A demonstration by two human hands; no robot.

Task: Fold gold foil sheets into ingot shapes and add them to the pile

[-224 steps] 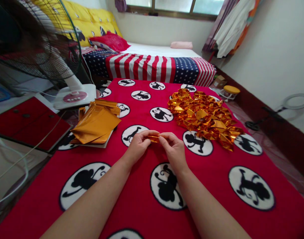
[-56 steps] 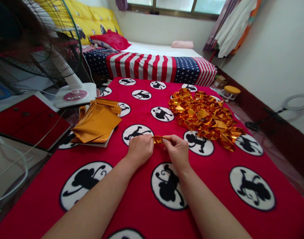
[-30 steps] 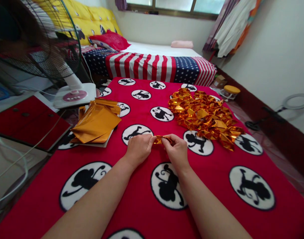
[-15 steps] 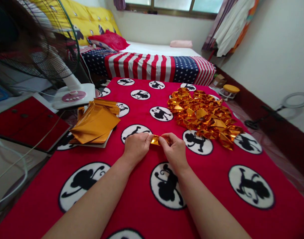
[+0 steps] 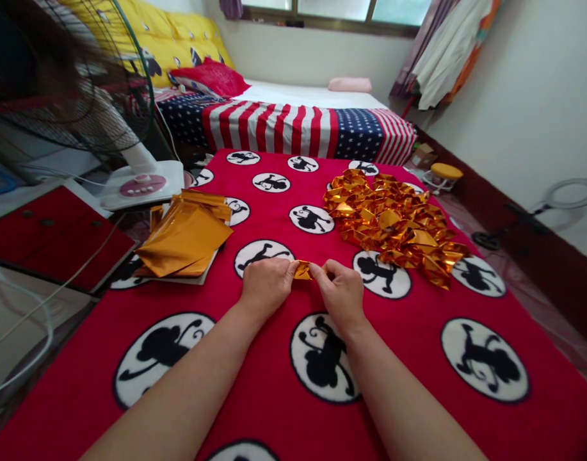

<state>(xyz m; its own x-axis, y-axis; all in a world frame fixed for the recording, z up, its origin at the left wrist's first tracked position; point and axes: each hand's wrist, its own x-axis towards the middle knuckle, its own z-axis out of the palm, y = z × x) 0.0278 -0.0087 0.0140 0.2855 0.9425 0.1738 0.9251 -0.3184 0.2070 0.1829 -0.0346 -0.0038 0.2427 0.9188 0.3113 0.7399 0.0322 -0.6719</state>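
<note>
Between my two hands is a small piece of shiny gold foil paper, folded narrow. My left hand pinches its left end between thumb and fingers. At the other end, the thumb and fingers of my right hand are closed on it. Both ends of the paper are hidden by my fingers. To the left lies a stack of flat gold foil sheets. A heap of folded gold foil pieces is spread out at the right, beyond my right hand.
A red cloth with monkey prints covers the table. At the left stands a white fan with cords near it. Behind the table is a bed with a flag-pattern cover. A yellow stool sits on the floor at right.
My hands have shifted slightly to the right, my right thumb has turned a little, and the foil paper between them looks somewhat changed in shape. The sheets and the heap stay put.
</note>
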